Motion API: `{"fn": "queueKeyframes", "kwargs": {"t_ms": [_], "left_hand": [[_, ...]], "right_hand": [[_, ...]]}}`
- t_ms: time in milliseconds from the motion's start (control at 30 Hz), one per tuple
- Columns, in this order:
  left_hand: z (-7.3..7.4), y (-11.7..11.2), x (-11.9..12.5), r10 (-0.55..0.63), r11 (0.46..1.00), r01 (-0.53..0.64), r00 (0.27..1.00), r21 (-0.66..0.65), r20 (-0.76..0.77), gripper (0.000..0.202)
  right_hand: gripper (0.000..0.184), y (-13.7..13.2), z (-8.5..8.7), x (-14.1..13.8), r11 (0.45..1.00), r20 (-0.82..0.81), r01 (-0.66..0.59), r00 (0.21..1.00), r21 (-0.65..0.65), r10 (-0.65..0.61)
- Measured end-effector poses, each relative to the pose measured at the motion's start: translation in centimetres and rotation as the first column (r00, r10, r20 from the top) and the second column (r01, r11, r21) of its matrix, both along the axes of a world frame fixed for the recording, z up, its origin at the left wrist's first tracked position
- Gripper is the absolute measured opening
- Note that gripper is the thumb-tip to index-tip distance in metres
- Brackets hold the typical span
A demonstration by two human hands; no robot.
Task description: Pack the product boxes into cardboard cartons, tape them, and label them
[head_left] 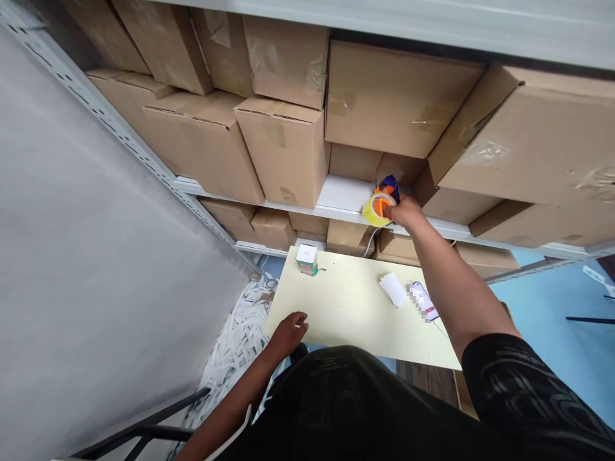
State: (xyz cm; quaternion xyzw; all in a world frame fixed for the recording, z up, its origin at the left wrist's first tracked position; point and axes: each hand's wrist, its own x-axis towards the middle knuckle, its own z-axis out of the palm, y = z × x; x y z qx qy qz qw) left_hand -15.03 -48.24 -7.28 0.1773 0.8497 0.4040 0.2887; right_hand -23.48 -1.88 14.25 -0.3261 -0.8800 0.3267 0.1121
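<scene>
Two bare hands are in view, and the right hand (pixel 406 210) reaches forward to a tape dispenser (pixel 387 187) at the front edge of a white shelf (pixel 339 192). Its fingers are closed on the dispenser, grasping it from the right-hand side of the view; the fingertips lie against the orange part, beside the roll of yellow tape (pixel 369 214). The blue end of the dispenser points up and away, beyond the fingers, while the yellow roll faces back toward the person. Whether the dispenser touches the shelf or is raised off it, I cannot tell.

The left hand (pixel 289 333) is well apart from it, over the near left edge of the pale tabletop (pixel 343 301), its fingers released and loosely curled. Farther back on that tabletop stands a small white and green box (pixel 307 258). Toward the right lie a white packet (pixel 394 289) and a phone (pixel 425 301), near each other, below the reaching forearm. Cardboard boxes (pixel 281 150) fill much of the shelf around the dispenser, some stacked.
</scene>
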Motion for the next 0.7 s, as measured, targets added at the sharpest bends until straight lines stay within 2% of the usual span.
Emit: {"fn": "queueKeyframes", "kwargs": {"t_ms": [67, 133, 200, 267, 367, 433, 500, 600, 700], "left_hand": [[-0.2, -0.2, -0.4, -0.034, 0.999, 0.034, 0.999, -0.009, -0.005, 0.025], [-0.2, -0.1, -1.2, -0.07, 0.997, 0.07, 0.998, -0.014, -0.008, 0.026], [-0.1, 0.2, -2.2, -0.115, 0.993, 0.115, 0.993, -0.011, -0.012, 0.027], [0.1, 0.5, -3.0, -0.167, 0.986, 0.167, 0.986, -0.009, -0.019, 0.028], [0.2, 1.1, -3.6, -0.248, 0.969, 0.247, 0.968, -0.017, -0.038, 0.028], [0.2, 1.5, -3.5, -0.283, 0.959, 0.283, 0.958, -0.022, -0.048, 0.029], [0.1, 2.1, -2.9, -0.287, 0.958, 0.286, 0.957, -0.028, -0.043, 0.03], [-0.4, 2.9, -1.4, -0.249, 0.968, 0.248, 0.968, -0.045, -0.018, 0.03], [-1.0, 3.9, 1.1, -0.186, 0.981, 0.184, 0.982, -0.06, -0.023, 0.03]], "right_hand": [[0.039, -1.2, -1.1, 4.5, 1.0, -0.009, -0.008, 1.0, -0.016, 0.008], [0.038, -3.1, -3.3, 9.4, 1.0, 0.02, 0.01, 1.0, -0.027, -0.01], [0.034, -5.4, -6.6, 14.3, 0.999, 0.093, 0.03, 0.995, -0.035, -0.027], [0.029, -7.6, -10.6, 18.6, 0.995, 0.246, 0.077, 0.968, -0.065, -0.059], [0.024, -10.2, -16.6, 23.5, 0.997, 0.436, 0.071, 0.898, -0.009, -0.06], [0.025, -11.0, -19.8, 25.6, 1.0, 0.518, 0.014, 0.855, 0.026, -0.025], [0.029, -11.1, -22.2, 26.8, 1.0, 0.556, -0.011, 0.831, 0.027, -0.006], [0.032, -10.2, -24.8, 27.6, 0.999, 0.585, -0.045, 0.81, -0.001, 0.037], [0.03, -8.7, -26.7, 27.7, 0.994, 0.601, -0.1, 0.793, -0.031, 0.099]]}}
